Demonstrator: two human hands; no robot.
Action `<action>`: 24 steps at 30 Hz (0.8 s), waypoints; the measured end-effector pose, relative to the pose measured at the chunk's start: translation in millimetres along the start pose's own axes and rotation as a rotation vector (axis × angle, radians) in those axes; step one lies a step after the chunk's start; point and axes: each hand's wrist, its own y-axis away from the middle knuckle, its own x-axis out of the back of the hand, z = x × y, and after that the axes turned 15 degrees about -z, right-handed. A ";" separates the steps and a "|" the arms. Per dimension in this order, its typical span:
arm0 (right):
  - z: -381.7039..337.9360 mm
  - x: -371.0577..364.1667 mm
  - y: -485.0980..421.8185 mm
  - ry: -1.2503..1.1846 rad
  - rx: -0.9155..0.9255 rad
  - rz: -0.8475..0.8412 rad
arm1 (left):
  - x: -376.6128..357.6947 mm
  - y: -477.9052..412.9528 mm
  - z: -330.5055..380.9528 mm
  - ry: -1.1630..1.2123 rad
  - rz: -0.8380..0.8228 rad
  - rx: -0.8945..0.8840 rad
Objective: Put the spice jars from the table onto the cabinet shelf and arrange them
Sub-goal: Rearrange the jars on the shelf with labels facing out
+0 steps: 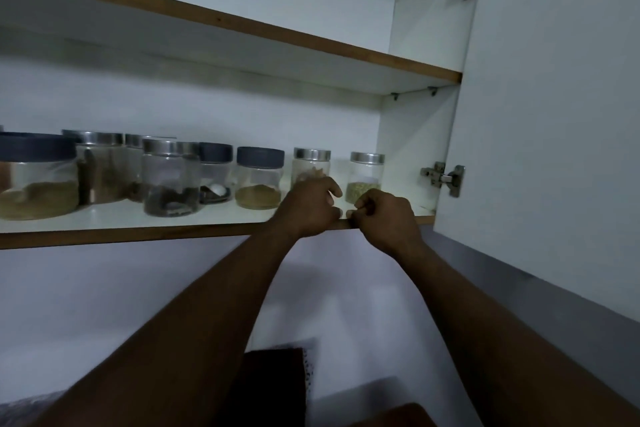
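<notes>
white wall cabinet, cabinet door (554, 114) swung open; lower shelf (138, 220) carries the spice jars in a row. step: arranging, placing likely done. left hand (308, 206), fingers loosely curled and empty, just before the steel-lidded jar of pale brown pieces (311, 165). right hand (386, 217), an empty fist at the shelf edge, before the steel-lidded jar of greenish seeds (365, 178). contact with either jar unclear in the dim light. next: grip one jar, nudge it into line. also: blue-lidded jar, ochre powder (259, 184); steel-lidded jar, dark pieces (171, 184).
</notes>
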 end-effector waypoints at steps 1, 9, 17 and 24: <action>6.5 4.4 -3.6 0.005 -0.014 -0.010 | -3.6 -6.5 3.2 0.016 -0.014 0.000; 64.1 28.7 -43.7 -0.058 -0.099 0.053 | -38.1 -62.0 20.5 -0.051 0.011 0.103; 81.5 36.5 -94.9 -0.306 -0.075 -0.152 | -55.1 -96.1 30.8 -0.037 0.131 0.345; 75.6 19.2 -120.1 -0.516 0.037 -0.234 | -53.1 -93.2 23.3 0.057 0.163 0.334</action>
